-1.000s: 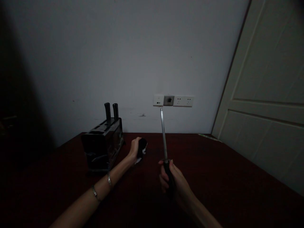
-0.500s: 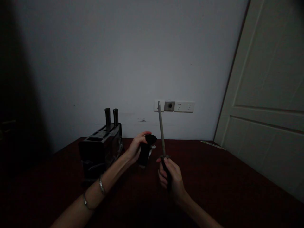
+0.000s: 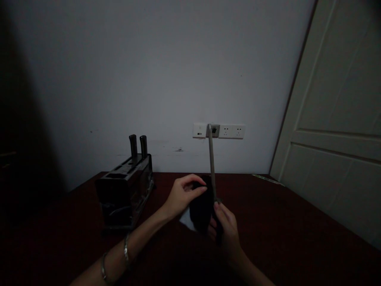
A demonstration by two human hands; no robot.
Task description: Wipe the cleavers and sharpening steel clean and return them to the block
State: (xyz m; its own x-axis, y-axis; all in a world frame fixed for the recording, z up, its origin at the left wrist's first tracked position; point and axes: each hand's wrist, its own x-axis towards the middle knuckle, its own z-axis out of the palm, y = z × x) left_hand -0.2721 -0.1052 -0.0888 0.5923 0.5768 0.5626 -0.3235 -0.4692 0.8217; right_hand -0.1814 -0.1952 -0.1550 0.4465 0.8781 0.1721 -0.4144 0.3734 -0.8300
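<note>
My right hand (image 3: 228,222) is wrapped round the dark handle of a honing steel (image 3: 212,163). Its grey rod points almost straight up, and a small guard shows above my fingers. My left hand (image 3: 183,196) pinches the top of a black cloth (image 3: 201,210) between thumb and fingers. The cloth hangs down just left of the steel, close against my right hand; whether it touches the rod I cannot tell. A pale white piece (image 3: 187,220) shows behind its lower left edge.
On the left of the dark red table (image 3: 268,214) stands a black knife block (image 3: 125,190), with two black handles (image 3: 138,146) sticking up from it. Wall sockets (image 3: 232,131) are behind the steel. A pale panelled door (image 3: 330,131) rises on the right.
My left hand has brought the black cloth rightward, next to the steel, where it now hangs spread out more. My right hand and the steel have shifted slightly right.
</note>
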